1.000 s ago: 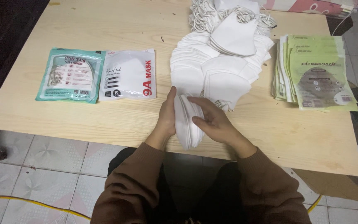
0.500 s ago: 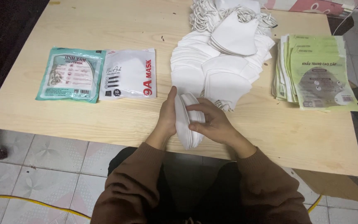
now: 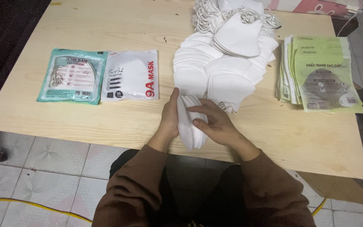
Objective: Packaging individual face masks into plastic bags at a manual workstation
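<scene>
Left hand [image 3: 169, 122]: I press it flat against the mask stack [image 3: 191, 124].
Right hand [image 3: 213, 122]: I clamp opposite, squaring edges evenly.

Wooden table [image 3: 106, 33] bearing masks [image 3: 227, 63] (white), two packets [image 3: 101, 76], pouches [image 3: 320, 75].

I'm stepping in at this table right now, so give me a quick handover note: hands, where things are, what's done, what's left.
Left hand and right hand press a small stack of white masks between them, on edge at the table's near side.
Loose mask pile behind the hands.
Green empty pouches stacked right.
Done: two filled packs, teal pack and white pack, lie left.
Left: held stack unpacked; large pile remains.
</scene>
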